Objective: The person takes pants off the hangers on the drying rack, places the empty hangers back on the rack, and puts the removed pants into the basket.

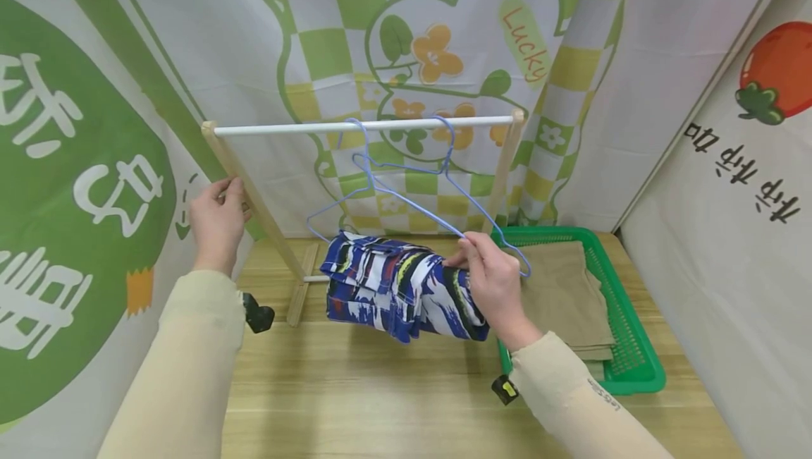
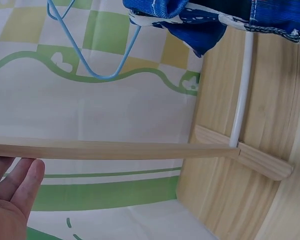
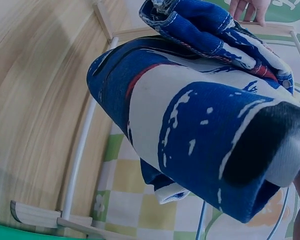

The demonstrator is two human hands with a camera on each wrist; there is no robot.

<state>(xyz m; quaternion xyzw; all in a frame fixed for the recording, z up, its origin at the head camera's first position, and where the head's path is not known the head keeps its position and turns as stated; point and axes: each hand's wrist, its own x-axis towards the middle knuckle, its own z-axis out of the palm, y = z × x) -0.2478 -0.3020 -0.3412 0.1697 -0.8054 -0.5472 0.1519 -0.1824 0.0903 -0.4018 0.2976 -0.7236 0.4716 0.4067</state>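
Observation:
A pair of patterned blue-and-white denim trousers (image 1: pixel 393 286) is folded over a blue wire clothes hanger (image 1: pixel 419 210), whose hook is at the rack's top bar. My right hand (image 1: pixel 491 279) grips this hanger's right end together with the cloth beside it. The right wrist view shows the folded trousers (image 3: pixel 190 130) close up, hiding most of the hand. On the left, my left hand (image 1: pixel 218 223) touches the wooden side post (image 2: pixel 115 150) of the rack with extended fingertips (image 2: pixel 35 172). The rack's white top bar (image 1: pixel 285 129) spans between two posts.
Another blue hanger (image 1: pixel 472 198) hangs bare on the bar, to the right. Behind my right hand, a green basket (image 1: pixel 634 325) holds folded khaki clothing (image 1: pixel 558 290). The rack stands on a wooden table (image 1: pixel 368 402), with printed curtains (image 1: pixel 342 22) behind and at both sides.

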